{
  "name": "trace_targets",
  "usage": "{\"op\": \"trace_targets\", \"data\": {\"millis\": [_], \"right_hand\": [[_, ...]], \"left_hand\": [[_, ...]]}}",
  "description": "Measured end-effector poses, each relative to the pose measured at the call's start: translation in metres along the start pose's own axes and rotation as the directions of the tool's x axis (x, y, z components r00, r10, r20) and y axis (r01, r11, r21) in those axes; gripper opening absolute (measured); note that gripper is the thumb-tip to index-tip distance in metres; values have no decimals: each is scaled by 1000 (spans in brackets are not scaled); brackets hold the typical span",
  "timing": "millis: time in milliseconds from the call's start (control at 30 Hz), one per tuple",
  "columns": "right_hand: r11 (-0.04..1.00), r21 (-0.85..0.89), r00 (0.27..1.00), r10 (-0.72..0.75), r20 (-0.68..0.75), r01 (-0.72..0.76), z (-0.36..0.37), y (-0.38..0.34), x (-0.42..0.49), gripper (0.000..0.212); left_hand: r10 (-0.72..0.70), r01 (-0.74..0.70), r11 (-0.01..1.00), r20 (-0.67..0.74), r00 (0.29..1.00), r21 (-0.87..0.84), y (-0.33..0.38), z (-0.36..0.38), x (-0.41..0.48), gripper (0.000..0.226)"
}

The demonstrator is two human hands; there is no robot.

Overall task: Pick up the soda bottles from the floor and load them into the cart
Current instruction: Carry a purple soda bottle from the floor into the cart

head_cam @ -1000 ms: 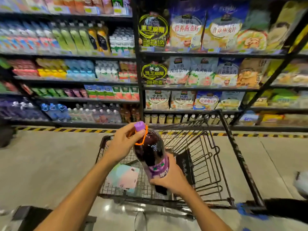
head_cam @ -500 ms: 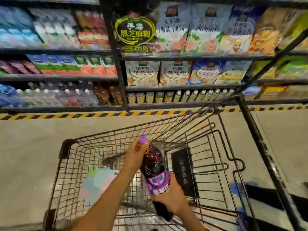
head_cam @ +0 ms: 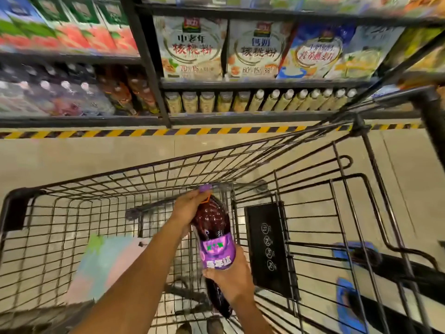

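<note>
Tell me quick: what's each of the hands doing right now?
Left hand: holding the bottle by its neck.
Right hand: holding the bottle's lower part, over the cart.

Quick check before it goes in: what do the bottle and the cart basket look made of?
The soda bottle: likely clear glossy plastic, dark drink showing through, highlights on its ribbed shoulder; purple cap, glossy purple label. The cart basket: probably dark-coated metal wire, a thin open grid with the floor visible through it.
</note>
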State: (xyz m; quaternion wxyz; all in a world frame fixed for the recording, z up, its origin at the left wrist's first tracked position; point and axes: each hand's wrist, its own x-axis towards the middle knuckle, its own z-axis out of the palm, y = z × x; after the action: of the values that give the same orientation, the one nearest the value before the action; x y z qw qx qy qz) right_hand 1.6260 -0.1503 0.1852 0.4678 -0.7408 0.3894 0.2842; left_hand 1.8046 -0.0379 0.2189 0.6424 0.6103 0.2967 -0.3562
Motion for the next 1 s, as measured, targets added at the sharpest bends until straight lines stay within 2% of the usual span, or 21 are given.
{"op": "trace_targets", "data": {"millis": [133, 267, 367, 500, 567, 733, 900, 1000], "right_hand": [[999, -29, 999, 17, -31, -18, 10, 12, 25, 115], [1000, -6, 998, 21, -65, -21, 20, 22, 40, 114], [998, 35, 993, 46, -108, -43, 30, 29, 48, 116], [998, 28, 986, 58, -157, -55, 36, 31, 54, 104], [998, 3, 980, 68, -185, -69, 39, 33, 56, 107], [989, -65, 973, 120, -199, -135, 51, 47, 62, 131], [988, -67, 970, 122, -212, -139, 59, 56, 66, 123], [989, -79, 981, 112, -161, -126, 58, 60, 70, 117]], "left_hand": [[-12, 12, 999, -9, 1000, 30, -17, -2, 32, 33], [6, -16, 992, 78, 997, 127, -33, -3, 54, 50], [32, -59, 985, 161, 986, 163, -42, 0, 61, 40], [119, -181, 955, 254, 960, 236, -60, 3, 61, 73], [123, -194, 946, 264, 956, 260, -74, 2, 65, 77], [90, -179, 926, 266, 960, 333, -100, -5, 74, 81], [94, -180, 922, 252, 963, 343, -115, -9, 78, 80], [87, -174, 919, 249, 965, 354, -116, -15, 76, 84]]}}
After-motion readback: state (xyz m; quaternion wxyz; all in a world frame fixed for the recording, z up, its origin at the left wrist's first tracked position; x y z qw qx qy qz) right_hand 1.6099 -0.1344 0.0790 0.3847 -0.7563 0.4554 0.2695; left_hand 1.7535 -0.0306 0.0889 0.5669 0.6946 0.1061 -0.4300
